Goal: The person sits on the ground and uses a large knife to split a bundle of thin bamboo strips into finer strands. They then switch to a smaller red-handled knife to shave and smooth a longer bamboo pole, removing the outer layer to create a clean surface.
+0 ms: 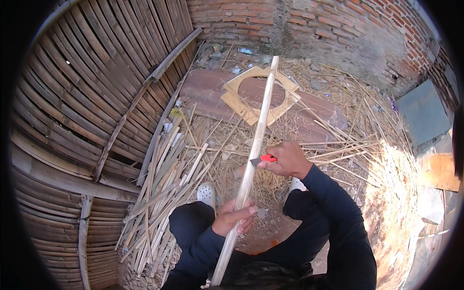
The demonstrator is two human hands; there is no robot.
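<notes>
And here's the left hand (234,218), fingers wrapped firmly around a long, pale, narrow wooden strip (261,126), which slants up and away between the person's knees! Farther up, the right hand (288,160) is clamped on a red-handled knife (267,158), its dark blade right against the strip. Beyond, a pale wooden frame with a round hole (236,107) lies across the middle of a flat reddish-brown board (203,94), well in from its left edge. Left of the feet, a heap of thin split strips (159,193) sprawls beside a brown slatted wall (96,82)
</notes>
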